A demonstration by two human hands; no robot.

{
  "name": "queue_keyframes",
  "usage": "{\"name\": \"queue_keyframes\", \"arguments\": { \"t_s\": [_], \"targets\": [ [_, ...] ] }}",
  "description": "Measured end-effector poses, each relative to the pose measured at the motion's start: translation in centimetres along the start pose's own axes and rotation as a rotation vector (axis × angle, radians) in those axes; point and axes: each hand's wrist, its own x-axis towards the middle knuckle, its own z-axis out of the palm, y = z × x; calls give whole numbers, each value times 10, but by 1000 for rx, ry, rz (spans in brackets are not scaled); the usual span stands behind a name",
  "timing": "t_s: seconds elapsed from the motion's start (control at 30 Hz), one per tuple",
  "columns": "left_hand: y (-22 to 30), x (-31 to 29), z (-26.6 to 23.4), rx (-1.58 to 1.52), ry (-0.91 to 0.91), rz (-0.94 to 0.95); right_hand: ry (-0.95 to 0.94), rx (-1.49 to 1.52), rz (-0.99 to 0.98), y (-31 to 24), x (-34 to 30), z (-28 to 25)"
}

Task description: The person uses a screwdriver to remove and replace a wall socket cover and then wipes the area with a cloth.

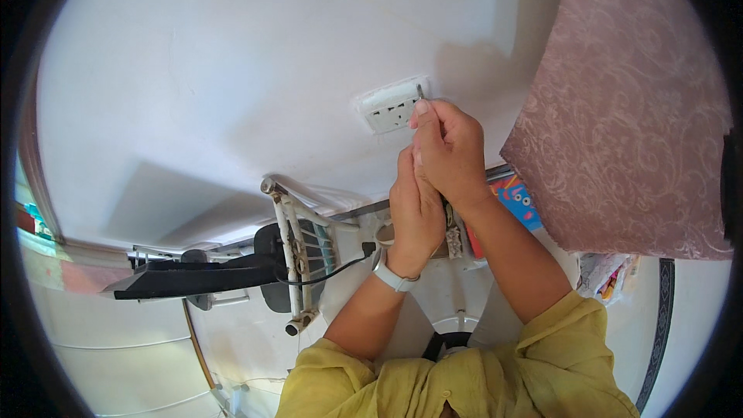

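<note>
A white wall socket [396, 114] with several dark pin holes sits in the pale wall ahead of me, its surround rough-edged. My right hand [453, 143] is closed, thumb and fingers pinching a thin metal shaft that looks like a screwdriver [420, 92]. The tip of that shaft meets the right side of the socket plate. Just below, my left hand [416, 209] is closed and pressed against the right hand's lower side; whatever lies in its palm is hidden. A pale-banded watch [396, 279] is on my left wrist.
A white metal rack or chair frame [294, 255] stands left of my forearms, beside a black chair [209, 275]. A black cable [340, 269] hangs there. Patterned pink fabric [627, 124] fills the right side. Colourful packages [517, 203] lie below it.
</note>
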Motion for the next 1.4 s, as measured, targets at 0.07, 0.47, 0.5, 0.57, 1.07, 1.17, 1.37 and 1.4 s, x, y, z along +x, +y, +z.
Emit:
{"name": "queue_keyframes", "arguments": {
  "t_s": [0.07, 0.47, 0.5, 0.57, 1.07, 1.17, 1.37, 1.4],
  "targets": [
    [0, -1, 0, -107, -5, -95, -33, -1, 42, -1, 0, 4],
    [-15, 2, -7, -99, 145, 132, -5, -47, -200, -7, 1, 23],
    [-13, 1, -7, -144, 119, 18, -34, -17, -111, -6, 2, 22],
    [-1, 2, -9, -191, 96, -96, -66, 12, -23, -2, 1, 24],
    [7, 4, -5, -69, 10, -164, -88, 23, 100, -5, 5, 5],
    [-9, -4, -6, 1, 142, -41, -168, -30, -121, -3, -1, 25],
    [-22, -4, -20, -176, 171, -81, -185, 38, -123, -8, -1, 39],
    [-23, -3, -19, -150, 153, -67, -186, 38, -122, -7, -2, 37]
  ]
}}
